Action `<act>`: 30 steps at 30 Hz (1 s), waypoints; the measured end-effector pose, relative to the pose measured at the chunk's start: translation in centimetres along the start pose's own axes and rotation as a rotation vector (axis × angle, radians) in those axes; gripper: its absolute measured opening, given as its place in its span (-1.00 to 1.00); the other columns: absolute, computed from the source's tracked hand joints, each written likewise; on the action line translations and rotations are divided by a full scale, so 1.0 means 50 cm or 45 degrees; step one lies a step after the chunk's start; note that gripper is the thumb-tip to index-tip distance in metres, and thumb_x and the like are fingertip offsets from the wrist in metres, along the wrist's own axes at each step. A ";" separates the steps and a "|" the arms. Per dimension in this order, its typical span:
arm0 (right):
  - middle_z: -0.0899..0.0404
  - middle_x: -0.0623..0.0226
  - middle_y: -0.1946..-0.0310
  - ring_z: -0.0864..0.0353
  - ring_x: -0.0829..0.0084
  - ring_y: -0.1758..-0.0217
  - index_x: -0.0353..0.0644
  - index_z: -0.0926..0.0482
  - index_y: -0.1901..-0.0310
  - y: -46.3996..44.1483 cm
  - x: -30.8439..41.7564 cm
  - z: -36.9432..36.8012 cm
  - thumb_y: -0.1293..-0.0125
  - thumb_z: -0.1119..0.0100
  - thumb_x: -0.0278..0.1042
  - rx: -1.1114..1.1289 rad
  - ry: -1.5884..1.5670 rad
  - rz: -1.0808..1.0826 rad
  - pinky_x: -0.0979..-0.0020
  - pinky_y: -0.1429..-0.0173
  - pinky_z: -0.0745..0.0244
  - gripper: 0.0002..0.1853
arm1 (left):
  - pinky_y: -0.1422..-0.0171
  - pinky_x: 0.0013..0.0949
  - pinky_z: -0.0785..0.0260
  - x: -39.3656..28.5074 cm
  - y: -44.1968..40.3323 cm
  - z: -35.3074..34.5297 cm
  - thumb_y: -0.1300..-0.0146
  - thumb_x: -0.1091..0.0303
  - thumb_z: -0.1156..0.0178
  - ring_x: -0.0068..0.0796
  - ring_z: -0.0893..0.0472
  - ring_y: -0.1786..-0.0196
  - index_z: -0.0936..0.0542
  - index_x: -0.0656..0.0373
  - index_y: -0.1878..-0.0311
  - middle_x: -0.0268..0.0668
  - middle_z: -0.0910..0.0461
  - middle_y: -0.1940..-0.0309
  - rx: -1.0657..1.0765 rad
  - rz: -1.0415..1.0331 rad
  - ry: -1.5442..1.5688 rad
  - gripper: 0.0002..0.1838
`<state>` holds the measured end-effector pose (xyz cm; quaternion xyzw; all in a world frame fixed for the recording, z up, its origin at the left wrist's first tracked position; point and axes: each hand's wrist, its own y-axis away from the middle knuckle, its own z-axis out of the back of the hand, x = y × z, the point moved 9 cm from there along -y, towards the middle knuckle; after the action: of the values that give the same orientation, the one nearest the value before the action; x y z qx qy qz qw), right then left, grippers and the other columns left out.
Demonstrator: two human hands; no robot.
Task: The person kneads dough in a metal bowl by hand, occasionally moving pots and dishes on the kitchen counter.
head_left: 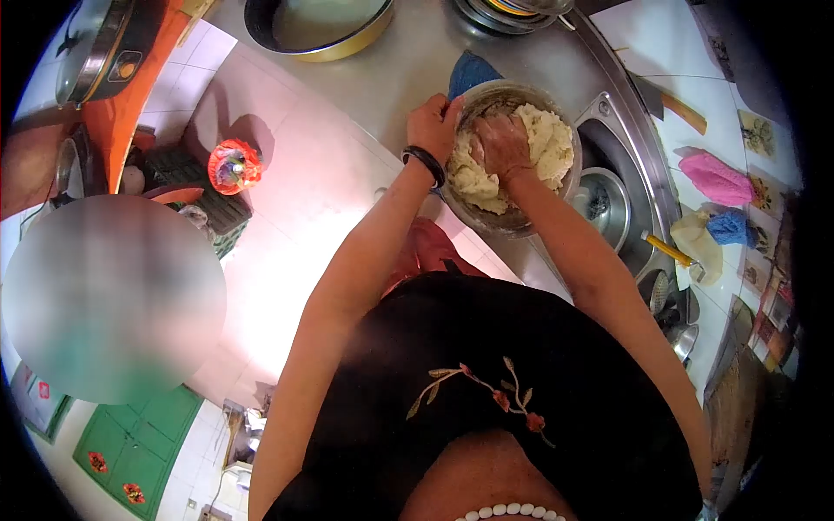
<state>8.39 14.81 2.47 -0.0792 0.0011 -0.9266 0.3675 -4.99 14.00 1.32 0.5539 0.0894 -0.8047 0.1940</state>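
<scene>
A round metal bowl [497, 222] stands on the steel counter beside the sink, with a lumpy mass of pale dough [551, 149] inside it. My left hand [432, 128], a dark bracelet at its wrist, grips the bowl's left rim. Down in the bowl, my right hand [504, 143] presses into the dough; its fingertips are partly buried and dough smears cover its back. A blue cloth [472, 73] lies against the far side of the bowl, near my left fingers.
A yellow-sided pan [346, 49] rests at the counter's far left, and stacked dishes [502, 19] stand farther back. Right of the bowl, the sink [645, 204] holds a metal basin [605, 201]. A knife [667, 104], pink cloth [716, 178] and yellow-handled peeler [667, 248] lie beyond it.
</scene>
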 end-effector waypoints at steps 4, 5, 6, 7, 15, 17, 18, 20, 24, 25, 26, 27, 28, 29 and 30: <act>-0.60 0.26 0.35 -0.53 0.23 0.11 -0.08 -0.61 0.27 -0.030 -0.013 -0.008 -0.13 -0.13 -0.09 -0.108 -0.045 -0.012 0.17 -0.03 -0.29 -0.73 | 0.43 -0.16 -0.28 -0.008 0.003 0.002 -0.26 0.13 -0.20 0.04 -0.43 0.56 -0.49 0.31 0.50 0.01 -0.47 0.62 0.002 -0.057 -0.037 -0.60; -0.62 0.24 0.32 -0.55 0.22 0.10 -0.06 -0.62 0.24 -0.030 -0.018 -0.014 -0.17 -0.09 -0.08 -0.100 -0.033 -0.020 0.14 -0.06 -0.28 -0.73 | 0.44 -0.19 -0.26 -0.007 0.010 0.000 -0.26 0.15 -0.21 -0.06 -0.39 0.58 -0.48 0.32 0.51 -0.01 -0.45 0.64 -0.010 -0.056 -0.021 -0.60; -0.62 0.22 0.32 -0.55 0.20 0.11 -0.06 -0.62 0.23 -0.034 -0.019 -0.023 -0.17 -0.08 -0.08 0.018 -0.015 0.018 0.14 -0.06 -0.29 -0.72 | 0.45 -0.23 -0.25 -0.011 0.009 0.002 -0.25 0.17 -0.23 -0.15 -0.34 0.60 -0.47 0.32 0.52 -0.03 -0.43 0.66 -0.033 -0.064 -0.005 -0.61; -0.62 0.21 0.32 -0.56 0.18 0.13 -0.07 -0.62 0.22 -0.035 -0.024 -0.031 -0.18 -0.07 -0.08 0.134 0.004 0.056 0.13 -0.06 -0.31 -0.71 | 0.46 -0.26 -0.23 -0.013 0.002 0.008 -0.25 0.18 -0.24 -0.24 -0.30 0.62 -0.46 0.32 0.52 -0.05 -0.41 0.67 -0.057 -0.074 0.011 -0.61; -0.60 0.20 0.19 -0.54 0.19 0.05 -0.18 -0.57 0.10 0.007 0.048 0.064 -0.19 -0.12 -0.13 0.749 -0.082 -0.018 0.11 -0.16 -0.37 -0.66 | 0.43 -0.19 -0.29 -0.027 0.010 0.014 -0.24 0.12 -0.22 -0.09 -0.43 0.59 -0.51 0.32 0.52 -0.01 -0.47 0.64 -0.051 -0.072 -0.002 -0.58; -0.60 0.20 0.22 -0.55 0.21 0.08 -0.20 -0.56 0.08 0.031 0.055 0.075 -0.17 -0.12 -0.14 0.698 -0.001 -0.350 0.08 -0.24 -0.32 -0.64 | 0.42 -0.19 -0.30 -0.025 0.008 0.014 -0.24 0.12 -0.22 -0.08 -0.44 0.58 -0.51 0.32 0.51 -0.01 -0.49 0.64 -0.076 -0.120 -0.014 -0.59; -0.59 0.19 0.18 -0.53 0.22 0.05 -0.19 -0.56 0.09 0.044 0.069 0.082 -0.16 -0.13 -0.15 0.572 0.076 -0.318 0.06 -0.28 -0.25 -0.64 | 0.42 -0.18 -0.31 -0.017 0.005 0.010 -0.25 0.12 -0.22 -0.06 -0.46 0.57 -0.52 0.32 0.50 -0.01 -0.49 0.63 -0.045 -0.078 -0.035 -0.59; -0.56 0.18 0.12 -0.50 0.23 0.00 -0.19 -0.56 0.11 0.076 0.088 0.073 -0.14 -0.14 -0.17 0.322 0.223 -0.251 0.02 -0.37 -0.13 -0.66 | 0.41 -0.17 -0.32 -0.002 0.002 0.004 -0.25 0.12 -0.21 -0.03 -0.48 0.55 -0.52 0.32 0.48 -0.01 -0.50 0.62 0.017 0.014 -0.079 -0.60; -0.44 0.19 -0.06 -0.39 0.22 -0.17 -0.14 -0.54 0.11 0.119 0.054 0.055 -0.12 -0.15 -0.19 0.205 0.007 0.051 -0.04 -0.44 0.06 -0.68 | 0.41 -0.14 -0.31 -0.016 0.009 0.008 -0.25 0.12 -0.20 0.03 -0.48 0.53 -0.52 0.31 0.46 0.00 -0.50 0.60 0.006 -0.022 -0.063 -0.61; -0.42 0.20 -0.07 -0.36 0.22 -0.18 -0.13 -0.53 0.11 0.120 0.047 0.054 -0.12 -0.15 -0.19 0.141 -0.003 0.115 -0.04 -0.44 0.07 -0.68 | 0.41 -0.14 -0.31 -0.013 0.006 0.007 -0.26 0.12 -0.20 0.04 -0.48 0.52 -0.51 0.30 0.46 0.01 -0.50 0.60 0.008 -0.024 -0.061 -0.61; -0.39 0.21 -0.09 -0.34 0.21 -0.20 -0.11 -0.53 0.11 0.119 0.043 0.053 -0.11 -0.16 -0.20 0.078 -0.016 0.178 -0.04 -0.44 0.08 -0.69 | 0.41 -0.13 -0.31 -0.009 0.004 0.006 -0.26 0.12 -0.19 0.04 -0.48 0.51 -0.51 0.30 0.46 0.01 -0.50 0.60 0.011 -0.024 -0.062 -0.62; -0.44 0.26 0.02 -0.39 0.24 -0.11 -0.07 -0.53 0.09 0.110 0.043 0.054 -0.10 -0.17 -0.19 0.057 0.018 0.234 0.01 -0.42 0.01 -0.67 | 0.41 -0.13 -0.31 -0.010 0.007 0.007 -0.27 0.12 -0.19 0.05 -0.48 0.51 -0.51 0.29 0.47 0.01 -0.50 0.60 0.026 -0.007 -0.085 -0.62; -0.46 0.27 0.06 -0.40 0.25 -0.09 -0.08 -0.53 0.10 0.097 0.044 0.048 -0.10 -0.17 -0.17 0.084 -0.011 0.253 0.04 -0.41 -0.02 -0.67 | 0.41 -0.13 -0.31 -0.013 0.007 0.008 -0.27 0.12 -0.18 0.05 -0.48 0.51 -0.51 0.29 0.48 0.00 -0.50 0.60 0.042 0.007 -0.108 -0.62; -0.49 0.28 0.10 -0.41 0.25 -0.07 -0.08 -0.53 0.11 0.084 0.044 0.044 -0.09 -0.16 -0.15 0.107 -0.036 0.270 0.07 -0.40 -0.05 -0.67 | 0.41 -0.12 -0.31 -0.015 0.005 0.009 -0.28 0.13 -0.17 0.05 -0.49 0.51 -0.51 0.28 0.48 0.00 -0.50 0.60 0.059 0.015 -0.130 -0.62; -0.51 0.28 0.14 -0.43 0.26 -0.05 -0.08 -0.54 0.12 0.077 0.042 0.039 -0.09 -0.16 -0.13 0.130 -0.057 0.277 0.09 -0.38 -0.08 -0.67 | 0.41 -0.12 -0.31 -0.014 0.004 0.009 -0.28 0.13 -0.17 0.05 -0.49 0.51 -0.51 0.28 0.48 0.00 -0.50 0.60 0.059 0.020 -0.118 -0.62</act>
<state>9.78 10.70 4.47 -0.0803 -0.0458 -0.8781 0.4694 -5.08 13.80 2.14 0.5211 0.0575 -0.8298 0.1913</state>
